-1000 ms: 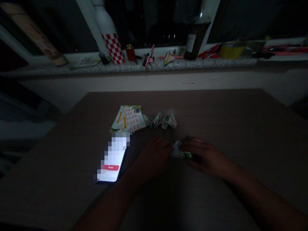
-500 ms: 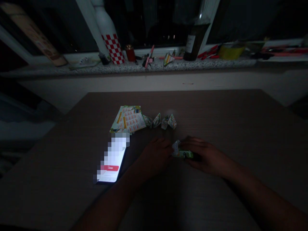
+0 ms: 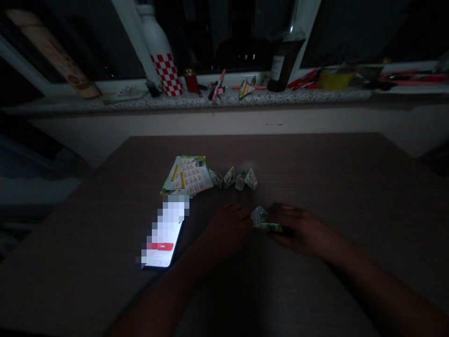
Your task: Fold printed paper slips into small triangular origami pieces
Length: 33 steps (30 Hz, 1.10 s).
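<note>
The room is dark. My left hand [image 3: 228, 229] and my right hand [image 3: 301, 229] meet over the brown table [image 3: 333, 173] and both pinch a small piece of printed paper [image 3: 262, 219], partly folded. Beyond my hands lies a row of several small folded paper shapes [image 3: 242, 178]. To their left is a stack of flat printed sheets [image 3: 187, 175]. A lit phone [image 3: 163, 236] lies screen-up on the table to the left of my left hand.
A stone windowsill [image 3: 196, 98] runs along the back. On it stand a white bottle with a red-checked base [image 3: 161, 56], a small red can [image 3: 191, 80], a dark bottle [image 3: 282, 63], pens and another folded paper shape [image 3: 245, 87].
My hands have stayed together on the paper, working it slightly. The camera has tipped a little, so everything sits marginally lower in view.
</note>
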Available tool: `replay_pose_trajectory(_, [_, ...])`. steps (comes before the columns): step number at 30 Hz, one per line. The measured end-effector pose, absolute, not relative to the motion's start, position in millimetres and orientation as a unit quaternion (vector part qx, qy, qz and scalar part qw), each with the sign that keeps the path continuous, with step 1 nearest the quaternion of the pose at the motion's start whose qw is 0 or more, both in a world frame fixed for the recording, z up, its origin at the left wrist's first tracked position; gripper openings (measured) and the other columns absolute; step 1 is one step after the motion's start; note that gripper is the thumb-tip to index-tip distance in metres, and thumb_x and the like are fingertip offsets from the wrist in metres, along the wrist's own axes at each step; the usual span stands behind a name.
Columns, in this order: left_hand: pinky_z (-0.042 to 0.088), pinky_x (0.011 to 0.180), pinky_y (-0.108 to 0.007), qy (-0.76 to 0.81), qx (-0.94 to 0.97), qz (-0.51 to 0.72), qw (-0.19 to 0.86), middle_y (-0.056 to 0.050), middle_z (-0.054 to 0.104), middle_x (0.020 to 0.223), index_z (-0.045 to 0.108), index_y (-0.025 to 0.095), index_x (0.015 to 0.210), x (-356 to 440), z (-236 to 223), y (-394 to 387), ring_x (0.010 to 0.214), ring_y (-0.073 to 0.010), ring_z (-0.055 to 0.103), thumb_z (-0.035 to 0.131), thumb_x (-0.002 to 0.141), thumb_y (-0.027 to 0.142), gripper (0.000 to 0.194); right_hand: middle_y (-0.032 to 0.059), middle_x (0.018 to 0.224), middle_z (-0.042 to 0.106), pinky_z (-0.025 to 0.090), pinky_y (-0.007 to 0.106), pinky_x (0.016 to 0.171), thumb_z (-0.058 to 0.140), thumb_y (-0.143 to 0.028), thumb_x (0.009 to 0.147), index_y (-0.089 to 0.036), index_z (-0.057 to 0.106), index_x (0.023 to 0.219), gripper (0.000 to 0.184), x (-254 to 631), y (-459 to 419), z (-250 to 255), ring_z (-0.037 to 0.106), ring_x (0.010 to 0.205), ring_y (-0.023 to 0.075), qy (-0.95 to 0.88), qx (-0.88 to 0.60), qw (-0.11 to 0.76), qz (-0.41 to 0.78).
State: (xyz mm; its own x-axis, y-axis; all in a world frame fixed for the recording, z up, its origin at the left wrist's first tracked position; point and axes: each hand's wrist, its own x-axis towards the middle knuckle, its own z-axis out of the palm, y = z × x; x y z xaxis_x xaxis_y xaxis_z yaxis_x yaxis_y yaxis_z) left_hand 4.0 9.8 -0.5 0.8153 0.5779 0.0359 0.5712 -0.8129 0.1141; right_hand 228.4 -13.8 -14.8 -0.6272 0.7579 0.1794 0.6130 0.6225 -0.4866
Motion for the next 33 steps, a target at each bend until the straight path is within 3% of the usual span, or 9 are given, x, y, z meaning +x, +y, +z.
replay_pose_trajectory(6, [0.043, 0.077, -0.035, 0.313, 0.947, 0.037, 0.058, -0.006, 0.061, 0.090, 0.061, 0.015, 0.087, 5, -1, 11, 0.083, -0.0199, 0.055, 0.045, 0.092, 0.020, 0.018, 0.0061, 0.089, 0.066, 0.051, 0.031, 0.077, 0.056, -0.016, 0.087, -0.020, 0.064, 0.100, 0.015, 230, -11, -19, 0.062, 0.086, 0.0189, -0.879, -0.396, 0.195, 0.179])
replay_pose_trajectory(15, [0.046, 0.076, -0.033, 0.404, 0.905, 0.083, 0.106, -0.008, 0.061, 0.091, 0.058, 0.013, 0.092, 13, -15, 11, 0.085, -0.0204, 0.057, 0.042, 0.092, 0.020, 0.018, 0.0070, 0.096, 0.071, 0.053, 0.032, 0.078, 0.054, -0.017, 0.088, -0.019, 0.066, 0.102, 0.018, 222, -10, -19, 0.067, 0.087, 0.0195, -0.879, -0.415, 0.199, 0.125])
replay_pose_trajectory(33, [0.045, 0.074, -0.034, 0.463, 0.883, 0.031, 0.067, -0.011, 0.060, 0.092, 0.055, 0.012, 0.093, 28, -20, 8, 0.085, -0.0236, 0.057, 0.038, 0.090, 0.017, 0.018, 0.0052, 0.095, 0.071, 0.051, 0.029, 0.073, 0.051, -0.017, 0.088, -0.021, 0.066, 0.098, 0.018, 215, -6, -23, 0.067, 0.083, 0.0191, -0.865, -0.454, 0.175, 0.119])
